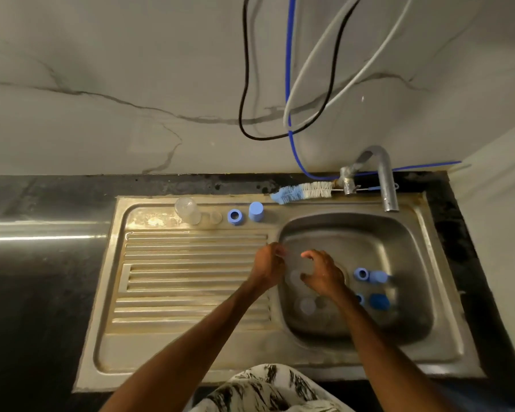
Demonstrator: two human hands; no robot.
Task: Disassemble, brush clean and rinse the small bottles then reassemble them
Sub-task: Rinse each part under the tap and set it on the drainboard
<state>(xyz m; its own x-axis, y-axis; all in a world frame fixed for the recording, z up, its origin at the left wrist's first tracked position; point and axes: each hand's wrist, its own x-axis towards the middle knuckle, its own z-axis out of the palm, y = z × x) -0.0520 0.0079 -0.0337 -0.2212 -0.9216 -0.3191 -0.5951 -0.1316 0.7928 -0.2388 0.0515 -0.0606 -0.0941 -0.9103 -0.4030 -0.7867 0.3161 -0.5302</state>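
Over the left side of the sink basin (405, 233), my left hand (266, 267) and my right hand (321, 276) hold a small clear bottle (295, 260) between them, each with fingers curled round one end. More clear bottles (306, 306) lie in the basin below. Blue caps and rings (372, 276) and a darker blue cap (379, 301) sit at the basin's right. On the drainboard's back edge stand a clear bottle (188, 211), a clear small part (215, 217), a blue ring (235, 217) and a blue cap (256, 212). The bottle brush (302, 192) lies behind the sink.
A metal tap (384, 176) curves over the basin's back right. Black, blue and white cables (289, 114) hang on the marbled wall. The ribbed drainboard (191, 278) lies to the left, with dark countertop (42, 263) beyond it.
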